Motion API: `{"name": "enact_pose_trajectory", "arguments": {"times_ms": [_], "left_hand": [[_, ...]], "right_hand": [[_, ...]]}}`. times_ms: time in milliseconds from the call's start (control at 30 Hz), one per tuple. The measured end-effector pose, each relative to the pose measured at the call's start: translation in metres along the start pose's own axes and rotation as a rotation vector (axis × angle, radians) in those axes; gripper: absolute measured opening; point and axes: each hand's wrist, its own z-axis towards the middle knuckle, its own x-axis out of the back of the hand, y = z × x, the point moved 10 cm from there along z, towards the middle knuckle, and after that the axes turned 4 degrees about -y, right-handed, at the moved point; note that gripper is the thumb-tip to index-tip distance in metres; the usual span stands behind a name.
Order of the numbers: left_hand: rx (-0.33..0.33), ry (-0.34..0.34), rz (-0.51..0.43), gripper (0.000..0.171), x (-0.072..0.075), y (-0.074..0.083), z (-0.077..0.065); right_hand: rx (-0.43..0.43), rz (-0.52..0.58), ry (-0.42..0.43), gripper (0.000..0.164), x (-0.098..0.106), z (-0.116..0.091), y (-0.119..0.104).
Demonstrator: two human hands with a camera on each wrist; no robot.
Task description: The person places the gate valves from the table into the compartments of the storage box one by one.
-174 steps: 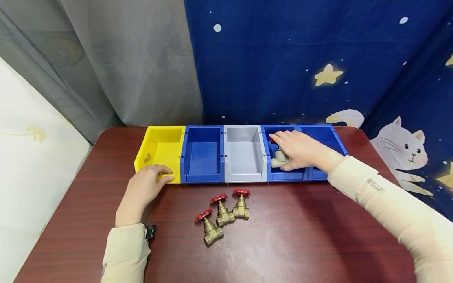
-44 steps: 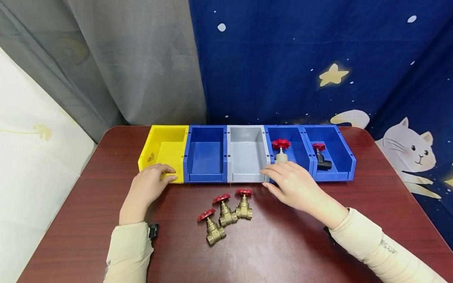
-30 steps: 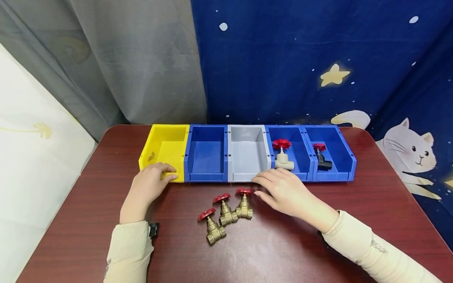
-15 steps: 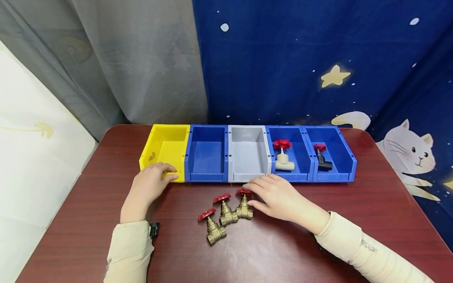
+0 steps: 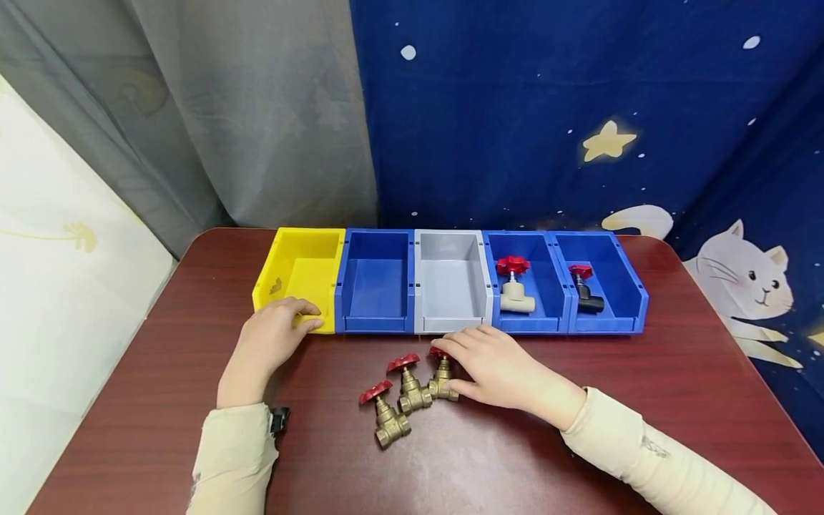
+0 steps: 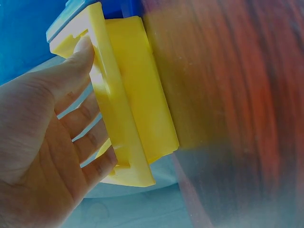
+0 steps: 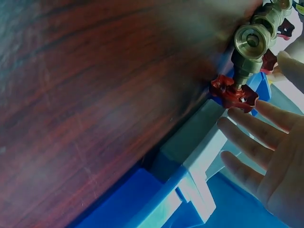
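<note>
Three brass gate valves with red handwheels lie on the table. My right hand is at the rightmost gate valve, fingers over its wheel and thumb beside its body. In the right wrist view those fingers are spread, and one fingertip meets or nearly meets the red handwheel. The middle gate valve and the left gate valve lie beside it. My left hand rests on the front of the yellow bin; the left wrist view has its thumb and fingertips against the yellow rim.
Right of the yellow bin are a blue bin, a grey bin and two more blue bins. One holds a beige valve, the last a black valve. Curtains hang behind the dark red table.
My right hand has let go of the beige valve in the fourth bin. It has moved left and towards me, reaching the rightmost brass valve. My left hand has stayed at the yellow bin.
</note>
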Motion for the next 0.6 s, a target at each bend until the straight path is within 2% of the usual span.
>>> {"name": "enact_pose_trajectory", "arguments": {"times_ms": [400, 600], "left_hand": [[-0.003, 0.002, 0.005, 0.024, 0.000, 0.000, 0.000], [0.005, -0.001, 0.002, 0.024, 0.000, 0.000, 0.000]], "right_hand": [[-0.018, -0.002, -0.081, 0.081, -0.015, 0.006, -0.006], [-0.018, -0.009, -0.096, 0.085, -0.018, 0.009, -0.008]]}}
